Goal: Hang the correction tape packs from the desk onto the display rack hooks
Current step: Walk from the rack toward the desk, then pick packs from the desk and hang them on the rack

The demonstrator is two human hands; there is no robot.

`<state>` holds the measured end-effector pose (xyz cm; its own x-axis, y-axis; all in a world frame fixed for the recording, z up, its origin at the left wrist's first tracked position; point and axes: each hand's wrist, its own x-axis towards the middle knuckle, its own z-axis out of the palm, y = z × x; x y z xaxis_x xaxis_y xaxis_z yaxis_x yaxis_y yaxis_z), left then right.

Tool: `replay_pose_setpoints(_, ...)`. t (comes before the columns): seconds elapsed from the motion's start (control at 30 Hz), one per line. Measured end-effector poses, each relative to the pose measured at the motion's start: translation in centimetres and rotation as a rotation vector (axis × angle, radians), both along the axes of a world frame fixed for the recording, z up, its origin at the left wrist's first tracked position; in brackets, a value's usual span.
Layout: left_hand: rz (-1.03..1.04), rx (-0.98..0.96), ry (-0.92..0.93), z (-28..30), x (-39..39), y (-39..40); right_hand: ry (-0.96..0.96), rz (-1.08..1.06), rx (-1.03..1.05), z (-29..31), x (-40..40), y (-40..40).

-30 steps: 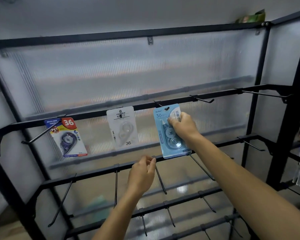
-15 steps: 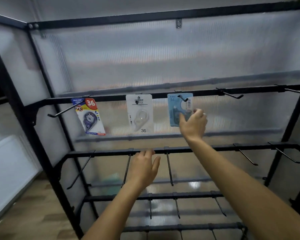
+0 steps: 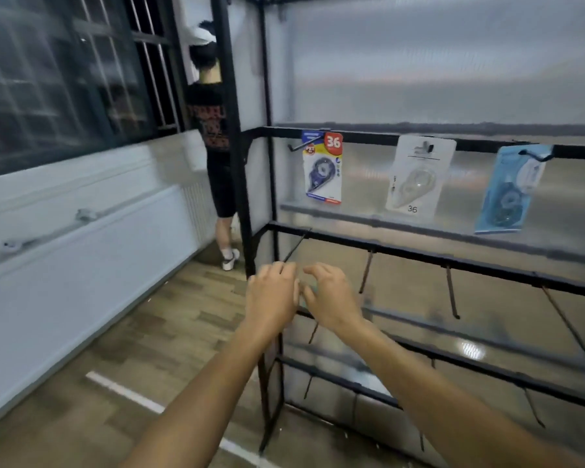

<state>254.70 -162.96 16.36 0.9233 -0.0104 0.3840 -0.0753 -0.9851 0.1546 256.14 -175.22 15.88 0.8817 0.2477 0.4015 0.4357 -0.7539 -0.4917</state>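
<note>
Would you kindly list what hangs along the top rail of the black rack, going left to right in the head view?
Blue-and-yellow correction tape pack with a red 36 badge → white correction tape pack printed 36 → light blue correction tape pack, each hanging on its own hook on the black metal display rack.

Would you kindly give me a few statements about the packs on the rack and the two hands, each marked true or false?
1. Three correction tape packs hang on the top rail of the display rack. True: a blue-and-yellow pack, a white pack and a light blue pack.
2. The right hand grips the light blue pack. False: it holds nothing.
3. The left hand is empty. True.
4. The white pack hangs on the second rail. False: it hangs on the top rail, between the other two.
</note>
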Motion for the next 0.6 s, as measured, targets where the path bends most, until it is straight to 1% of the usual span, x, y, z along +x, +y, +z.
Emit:
replay_pose_setpoints(0.13, 0.159, -0.005, 0.067, -0.7, -5.7, 10.3, -0.009, 0.205, -0.093, -1.4, -3.3, 10.2)
replay_pose_setpoints(0.37, 0.463, -0.006, 0.161, -2.1, -18.1, 27.7, 0.086, 0.477, -0.119, -3.3, -12.3, 29.9)
replay_pose_setpoints(0.47, 0.566, -0.046, 0.171, -3.4, -23.7, 34.2, 0.1, 0.626, -0.126, -4.3, -16.3, 37.4)
replay_pose_setpoints(0.6, 0.742, -0.057, 0.197, -5.0, -30.4, 41.6, 0.125, 0.761, -0.163, -5.5, -21.6, 46.3)
